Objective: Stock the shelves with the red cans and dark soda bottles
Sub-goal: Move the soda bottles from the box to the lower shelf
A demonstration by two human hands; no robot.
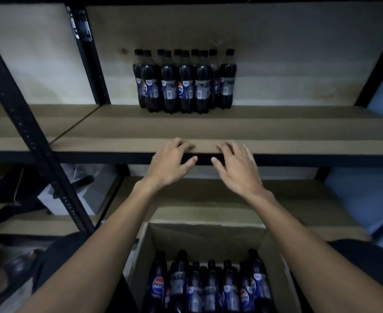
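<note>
Shelved stock: a cluster of dark soda bottles (pixel 184 82) stands upright at the back of the upper shelf (pixel 299 127), caps on, in two close rows against the back wall (pixel 287 71). Set that deep, they leave the front of the board free, presumably for further rows.

Unshelved stock: more bottles in the box (pixel 208 288) stand upright and tightly packed inside an open cardboard box (pixel 208 238), directly below the person's arms. No red cans are in view.

Hands: the left hand (pixel 170 163) and the right hand (pixel 238 166) are both empty. Their fingers are loosely spread and slightly bent, fingertips at the front edge of the upper shelf and thumbs over the dark metal rail beneath it. Whether they press on the board or only hover cannot be told. Neither hand has hold of a bottle. By judgement this is a pause between loads, with the next reach due down into the box.

Surroundings: the shelving is plain brown board on a black metal frame, with a perforated upright (pixel 25 123) at the left. A lower shelf (pixel 287 199) runs behind the box. The light is dim, so the labels read poorly.
</note>
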